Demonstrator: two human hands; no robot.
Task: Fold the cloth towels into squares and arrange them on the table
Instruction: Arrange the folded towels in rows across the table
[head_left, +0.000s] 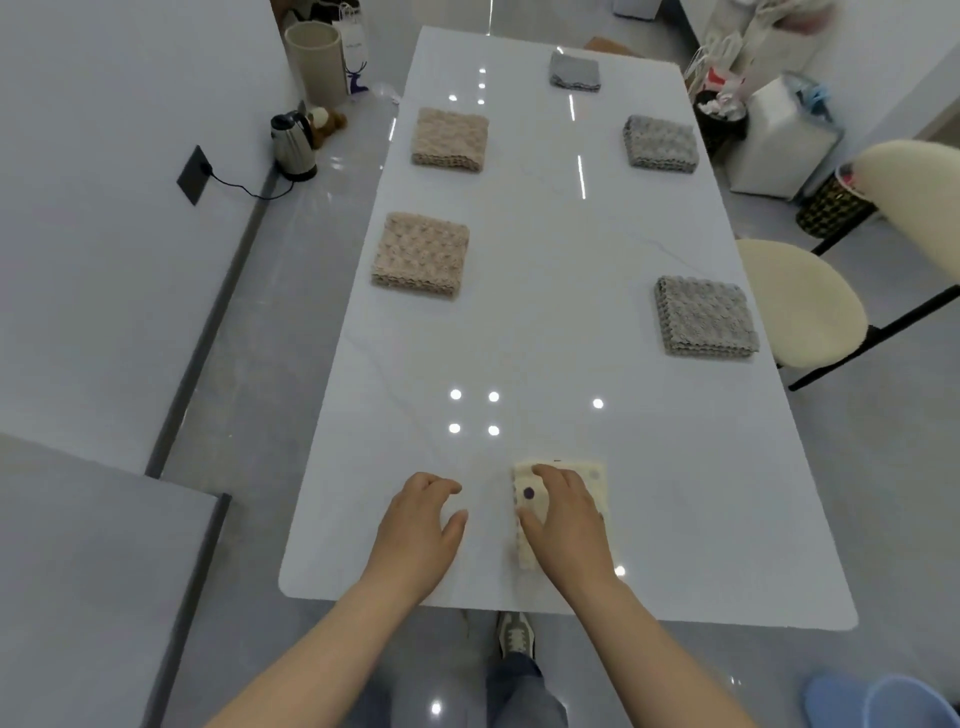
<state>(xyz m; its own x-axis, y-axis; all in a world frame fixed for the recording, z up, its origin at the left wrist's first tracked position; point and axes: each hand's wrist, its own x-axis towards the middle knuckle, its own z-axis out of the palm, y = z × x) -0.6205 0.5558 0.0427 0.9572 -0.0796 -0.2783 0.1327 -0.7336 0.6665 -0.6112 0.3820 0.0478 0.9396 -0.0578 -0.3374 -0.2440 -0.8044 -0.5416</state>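
My right hand lies palm-down on the folded cream dotted towel by the bench's near edge, pressing, not gripping. My left hand rests beside it, relaxed and empty. Folded beige towels line the left edge, grey towels the right.

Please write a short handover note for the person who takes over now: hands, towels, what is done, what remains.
Left hand: open, holds nothing, over the table beside the cream dotted towel.
Right hand: rests on that towel, folded small, near the near edge.
Done: five folded squares set out: near beige towel and far beige towel on the left side; near grey towel and middle grey towel on the right; far grey towel at the far end.
Left to do: probably smooth the dotted towel and give it a place.
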